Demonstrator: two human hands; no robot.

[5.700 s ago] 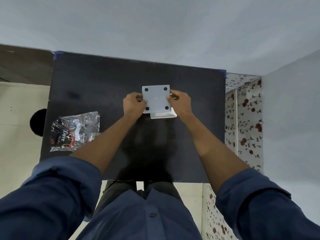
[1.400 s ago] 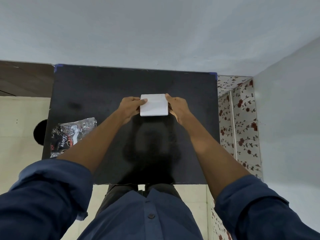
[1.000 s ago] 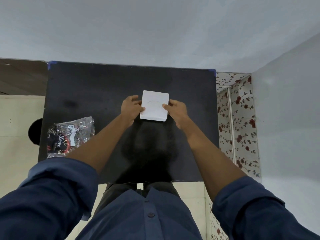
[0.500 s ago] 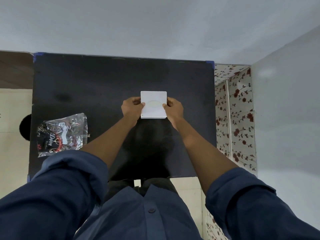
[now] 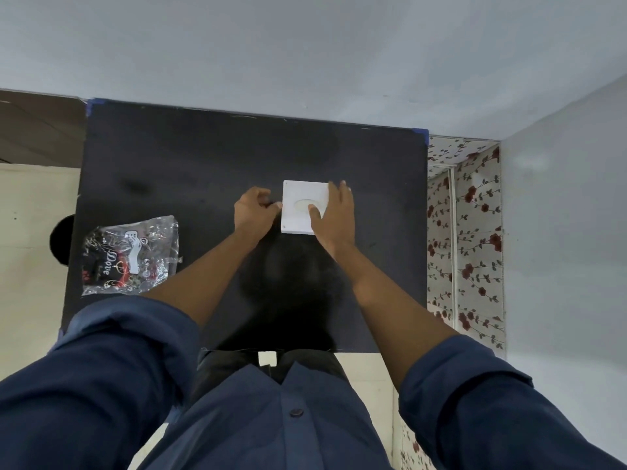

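Observation:
A flat white square box (image 5: 298, 218) with a faint oval mark on top lies on the black table (image 5: 203, 164), right of centre. My right hand (image 5: 334, 215) rests flat on the box's right part, its fingers straight and reaching the far edge, its thumb on the top beside the oval. My left hand (image 5: 254, 212) sits at the box's left edge with curled fingers, thumb and fingertip pinching that edge. The box's right edge is hidden under my right hand.
A crinkled clear plastic packet (image 5: 130, 254) with black and red print lies near the table's left edge. A wall runs behind the table and another on the right, above a floral-patterned surface (image 5: 471, 232). The table's near edge is at my waist.
The box has been turned over from its grey underside with four black feet to its white top. It now lies flat, and my right hand has slid from its edge onto its top.

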